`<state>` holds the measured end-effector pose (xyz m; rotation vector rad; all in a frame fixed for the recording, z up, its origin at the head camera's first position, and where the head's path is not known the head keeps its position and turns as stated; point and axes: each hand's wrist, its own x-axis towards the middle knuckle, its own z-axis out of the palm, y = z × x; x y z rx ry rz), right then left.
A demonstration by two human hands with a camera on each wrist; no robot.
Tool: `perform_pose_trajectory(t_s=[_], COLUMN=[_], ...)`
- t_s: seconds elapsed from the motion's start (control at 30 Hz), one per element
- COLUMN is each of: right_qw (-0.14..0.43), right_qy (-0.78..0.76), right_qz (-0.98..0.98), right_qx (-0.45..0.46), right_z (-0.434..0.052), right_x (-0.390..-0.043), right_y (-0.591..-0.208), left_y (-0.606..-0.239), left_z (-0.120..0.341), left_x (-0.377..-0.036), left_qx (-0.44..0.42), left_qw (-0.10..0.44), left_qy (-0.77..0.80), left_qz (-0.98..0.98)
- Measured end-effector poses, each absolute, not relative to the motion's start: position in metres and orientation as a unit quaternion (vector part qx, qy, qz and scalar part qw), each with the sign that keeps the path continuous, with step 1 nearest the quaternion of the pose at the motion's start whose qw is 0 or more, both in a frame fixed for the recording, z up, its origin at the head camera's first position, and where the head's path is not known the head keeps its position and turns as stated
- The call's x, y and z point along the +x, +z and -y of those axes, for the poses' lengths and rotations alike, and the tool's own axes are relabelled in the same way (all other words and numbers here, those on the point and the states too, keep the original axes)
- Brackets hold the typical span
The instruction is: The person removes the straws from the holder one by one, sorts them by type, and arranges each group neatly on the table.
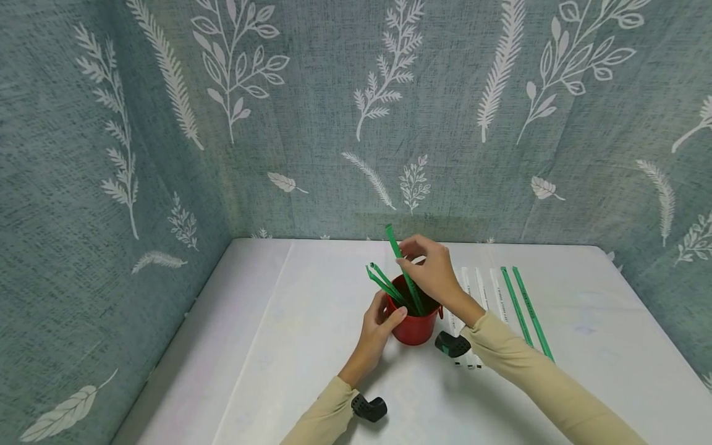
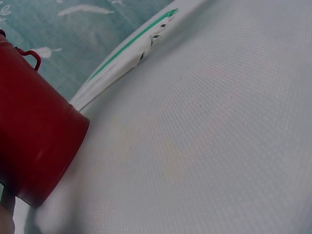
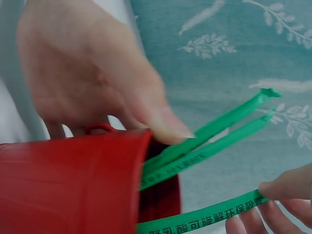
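I am gripping the bucket [image 1: 413, 330] from its eight o'clock side with my left hand [image 1: 375, 326], my thumb lying at the rim and my fingers curling round the wall; I cannot tell whether its base is touching the table [image 1: 278, 371]. From one o'clock my right hand [image 1: 436, 270] is pinching a green straw [image 1: 411, 287] between thumb and fingers, its lower part sitting inside the bucket and its top end pointing to eleven o'clock. Two other straws [image 1: 384, 283] are leaning out of the mouth toward ten o'clock, close by my left thumb. At three o'clock several white straws [image 1: 481, 289] are lying in a row, with a green pair [image 1: 532, 313] lying farther out. For doing this well, I am favouring a light pinch, because the wrapper is looking thin and a hard squeeze could be creasing it. I am judging that guiding the straw along its own length, not sideways, is safest, since the leaning two could be catching on it. I am also counting on a firm left grip, as a knock on the rim could be tipping the bucket, and on that thumb not crowding the mouth.
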<state>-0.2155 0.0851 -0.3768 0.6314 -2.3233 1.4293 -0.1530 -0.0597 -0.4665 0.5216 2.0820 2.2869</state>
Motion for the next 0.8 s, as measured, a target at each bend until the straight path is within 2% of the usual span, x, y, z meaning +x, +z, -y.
perform_pose_trajectory(t_s=[0.57, 0.8], right_qw=[0.227, 0.268], right_qy=[0.538, 0.552], right_qz=[0.79, 0.767], right_qx=[0.187, 0.189], right_z=[-0.113, -0.12], right_x=[-0.208, -0.195], right_y=[-0.34, -0.308], left_y=[-0.47, -0.471], left_z=[0.059, 0.059], left_x=[-0.154, -0.154], left_qx=[0.175, 0.179], left_qw=[-0.004, -0.005], left_qy=[0.739, 0.741], left_qz=[-0.651, -0.648])
